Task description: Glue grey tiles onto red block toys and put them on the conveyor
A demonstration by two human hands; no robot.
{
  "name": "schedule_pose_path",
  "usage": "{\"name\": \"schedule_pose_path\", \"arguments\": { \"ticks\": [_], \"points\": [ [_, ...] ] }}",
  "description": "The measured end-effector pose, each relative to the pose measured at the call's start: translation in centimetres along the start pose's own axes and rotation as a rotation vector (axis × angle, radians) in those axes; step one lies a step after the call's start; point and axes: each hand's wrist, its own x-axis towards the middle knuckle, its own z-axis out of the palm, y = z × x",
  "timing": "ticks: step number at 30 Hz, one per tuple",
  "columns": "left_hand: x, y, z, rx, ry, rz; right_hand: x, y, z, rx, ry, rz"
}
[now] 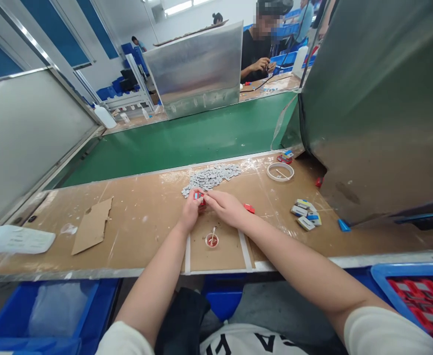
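Observation:
My left hand (pixel 191 211) is closed around a small red part (pixel 198 195) with a pale blue-white patch on its face. Meeting it from the right, my right hand (pixel 224 206) has its fingers pinched at the same part; whether a smaller piece sits between those fingertips is hidden. Just beyond my hands lies a heap of small flat grey pieces (pixel 212 177). Closer to me stands a little clear cup (pixel 212 240) of reddish stuff with a thin stick in it. Another red part (pixel 249 208) rests beside my right wrist.
On the right are small grey, yellow and blue boxes (pixel 306 215) and a tape roll (pixel 280 171). Cardboard (pixel 92 227) and a white bottle (pixel 20 239) lie at left. A blue crate (pixel 412 271) holds red parts. Beyond the green belt (pixel 187 140), a co-worker (pixel 258 52) handles something.

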Motion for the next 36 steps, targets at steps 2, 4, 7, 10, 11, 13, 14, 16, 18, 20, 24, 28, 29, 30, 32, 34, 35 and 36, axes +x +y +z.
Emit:
{"name": "schedule_pose_path", "arguments": {
  "ticks": [2,4,7,10,11,13,14,16,18,20,24,28,29,30,32,34,35,36],
  "points": [
    [0.1,0.8,0.0,-0.095,-0.024,-0.056,-0.5,-0.5,-1.5,-0.119,-0.104,-0.068],
    [0.0,1.6,-0.3,-0.244,-0.044,-0.097,-1.0,-0.9,-2.7,-0.228,-0.308,-0.161],
    [-0.3,2.4,-0.6,-0.467,-0.05,-0.13,-1.5,-1.1,-2.8,-0.328,-0.555,-0.222],
    [-0.3,2.3,-0.8,-0.443,-0.01,-0.097,-1.6,-1.2,-1.9,-0.321,-0.622,-0.275],
    [-0.2,2.1,-0.8,-0.405,0.003,-0.082,-1.6,-1.2,-1.5,-0.306,-0.62,-0.302],
    [0.1,1.6,-0.9,-0.329,0.013,-0.062,-1.6,-1.3,-1.1,-0.287,-0.586,-0.352],
    [0.2,1.2,-1.0,-0.289,0.013,-0.056,-1.6,-1.2,-0.9,-0.289,-0.564,-0.374],
    [0.4,0.7,-1.3,-0.186,0.006,-0.043,-1.7,-1.2,-0.8,-0.301,-0.528,-0.398],
    [0.6,0.3,-1.6,-0.077,-0.019,-0.026,-1.7,-1.0,-0.9,-0.297,-0.522,-0.402],
    [0.6,0.2,-1.9,-0.024,-0.058,-0.024,-1.8,-0.9,-0.9,-0.273,-0.532,-0.393],
    [0.3,0.6,-1.7,-0.112,-0.132,-0.09,-1.8,-0.9,-0.7,-0.215,-0.551,-0.363],
    [-0.1,1.0,-1.4,-0.175,-0.161,-0.109,-1.8,-1.0,-0.7,-0.201,-0.548,-0.314],
    [-0.1,1.0,-1.4,-0.179,-0.164,-0.104,-1.8,-1.1,-0.7,-0.197,-0.551,-0.307],
    [-0.1,1.0,-1.4,-0.179,-0.167,-0.098,-1.8,-1.1,-0.7,-0.191,-0.556,-0.304],
    [-0.1,1.0,-1.5,-0.17,-0.171,-0.09,-1.8,-1.1,-0.7,-0.169,-0.56,-0.299],
    [-0.1,1.0,-1.5,-0.14,-0.168,-0.078,-1.8,-1.0,-0.7,-0.129,-0.561,-0.287],
    [0.0,1.0,-1.5,-0.116,-0.163,-0.071,-1.7,-0.8,-0.7,-0.103,-0.561,-0.276],
    [0.0,0.9,-1.5,-0.088,-0.158,-0.064,-1.7,-0.6,-0.7,-0.07,-0.557,-0.264]
  ]
}}
